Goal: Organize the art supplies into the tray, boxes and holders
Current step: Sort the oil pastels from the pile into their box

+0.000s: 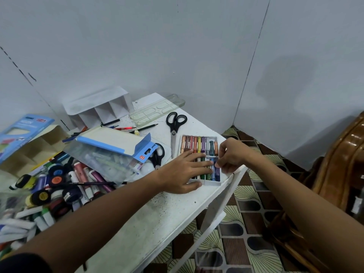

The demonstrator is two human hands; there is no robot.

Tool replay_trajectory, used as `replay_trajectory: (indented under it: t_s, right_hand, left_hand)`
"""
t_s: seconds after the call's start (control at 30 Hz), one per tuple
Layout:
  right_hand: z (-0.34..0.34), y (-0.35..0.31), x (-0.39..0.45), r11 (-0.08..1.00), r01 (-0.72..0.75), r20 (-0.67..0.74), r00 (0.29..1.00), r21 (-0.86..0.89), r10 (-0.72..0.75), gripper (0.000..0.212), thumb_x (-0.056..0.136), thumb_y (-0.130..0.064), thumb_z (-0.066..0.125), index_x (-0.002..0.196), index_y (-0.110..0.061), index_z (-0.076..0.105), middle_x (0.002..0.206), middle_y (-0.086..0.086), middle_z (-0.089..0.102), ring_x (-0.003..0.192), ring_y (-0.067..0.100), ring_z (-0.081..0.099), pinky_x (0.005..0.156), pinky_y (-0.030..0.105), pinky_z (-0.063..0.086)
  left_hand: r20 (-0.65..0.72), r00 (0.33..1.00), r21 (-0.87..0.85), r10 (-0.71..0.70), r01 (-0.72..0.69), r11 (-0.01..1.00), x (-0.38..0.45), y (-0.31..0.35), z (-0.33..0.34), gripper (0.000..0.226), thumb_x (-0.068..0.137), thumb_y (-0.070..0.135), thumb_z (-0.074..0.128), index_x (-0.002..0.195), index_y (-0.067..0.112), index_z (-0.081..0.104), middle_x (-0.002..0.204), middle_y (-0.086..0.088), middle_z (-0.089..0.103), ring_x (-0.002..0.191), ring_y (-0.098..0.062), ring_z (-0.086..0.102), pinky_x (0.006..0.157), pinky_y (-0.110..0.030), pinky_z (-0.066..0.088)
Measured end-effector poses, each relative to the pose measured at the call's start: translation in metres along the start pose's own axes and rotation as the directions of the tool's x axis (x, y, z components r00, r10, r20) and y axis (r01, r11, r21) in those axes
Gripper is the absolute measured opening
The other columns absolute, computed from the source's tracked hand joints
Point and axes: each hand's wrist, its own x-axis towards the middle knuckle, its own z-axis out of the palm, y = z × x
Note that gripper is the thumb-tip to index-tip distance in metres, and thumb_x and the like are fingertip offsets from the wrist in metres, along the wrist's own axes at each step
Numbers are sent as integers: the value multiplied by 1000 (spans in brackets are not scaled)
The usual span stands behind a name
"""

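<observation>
Both your hands are at the crayon tray (211,183) near the right edge of the white worktop (157,217).

Your left hand (182,171) lies flat with straight fingers spread over the tray's lower row of crayons (199,145), thumb on the worktop. Your right hand (231,154) pinches a blue crayon (213,164) in the lower row between curled fingertips. Black scissors (175,123) lie just behind the tray; paint tubes and bottles (59,186) are heaped at the left.
</observation>
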Motion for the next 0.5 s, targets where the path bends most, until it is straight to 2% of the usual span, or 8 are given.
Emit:
replay_trajectory:
  t_s: [0.13, 0.23, 0.37, 0.43, 0.5]
  right_hand:
    - [-5, 2, -5, 996, -30, 98, 995, 82, 22, 15, 80, -2, 75, 83, -3, 60, 68, 15, 71, 51, 19, 65, 48, 25, 52]
    - [-3, 4, -5, 997, -43, 82, 996, 66, 38, 15, 79, -3, 76, 81, -2, 61, 66, 13, 70, 47, 17, 62, 43, 23, 48]
    - [-3, -3, 2, 991, -42, 20, 999, -129, 45, 22, 74, -11, 81, 74, -7, 60, 64, 7, 66, 45, 14, 55, 41, 20, 42]
    - [-5, -5, 5, 968, -22, 20, 999, -250, 28, 27, 73, -19, 83, 71, -11, 57, 67, 4, 63, 51, 14, 54, 44, 21, 40]
    - [-7, -5, 6, 945, 13, 15, 1000, -327, -8, 30, 71, -25, 84, 71, -15, 55, 76, 2, 62, 64, 15, 55, 53, 23, 42]
  left_hand:
    - [18, 1000, 8, 2, -2, 1000, -1, -1, -3, 52, 96, 44, 37, 142, 22, 47, 150, -1, 44, 145, -26, 26, 117, -55, 19]
    - [23, 1000, 7, 7, -7, 1000, -2, -1, -4, 53, 96, 45, 34, 142, 22, 47, 151, -1, 43, 145, -25, 26, 118, -53, 17]
    - [14, 1000, 6, 2, -2, 1000, -2, -1, -2, 53, 96, 45, 35, 142, 21, 47, 151, -2, 42, 146, -25, 24, 120, -50, 12]
    - [3, 1000, -27, -27, 27, 999, -2, 2, -3, 52, 95, 46, 37, 140, 22, 49, 151, -1, 42, 146, -25, 23, 119, -48, 8]
    - [-45, 996, -85, -78, 74, 994, -4, 6, -4, 51, 94, 48, 41, 134, 20, 56, 149, -3, 46, 145, -24, 25, 119, -48, 12]
